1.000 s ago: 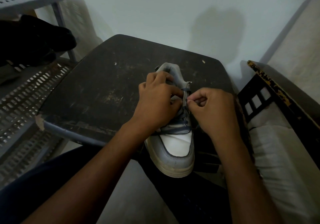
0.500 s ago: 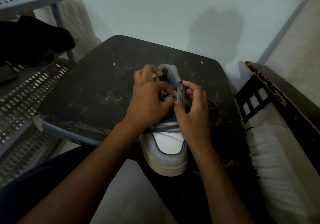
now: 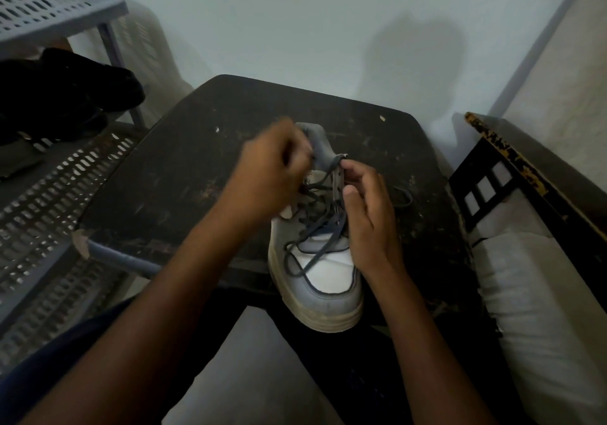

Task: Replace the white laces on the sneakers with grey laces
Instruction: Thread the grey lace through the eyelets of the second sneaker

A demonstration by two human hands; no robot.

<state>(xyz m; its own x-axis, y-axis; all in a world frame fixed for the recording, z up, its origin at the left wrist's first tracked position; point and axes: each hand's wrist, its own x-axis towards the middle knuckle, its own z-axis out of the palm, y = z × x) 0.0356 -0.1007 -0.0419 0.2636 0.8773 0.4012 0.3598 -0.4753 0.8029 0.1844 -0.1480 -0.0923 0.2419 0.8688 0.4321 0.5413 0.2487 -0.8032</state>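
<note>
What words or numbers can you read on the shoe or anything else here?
None can be read.
sneaker: no brand, word or number shows on its toe, side or tongue.
grey lace: plain.
dark table: only scuffs and pale specks, no writing.
grey plastic rack: slots only, no label.
The left hand is motion-blurred and hides part of the sneaker.

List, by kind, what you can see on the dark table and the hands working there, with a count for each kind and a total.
Sneaker: 1
Grey lace threaded on the sneaker: 1
Hands, left hand and right hand: 2
Total: 4, all on or over the dark table
</note>
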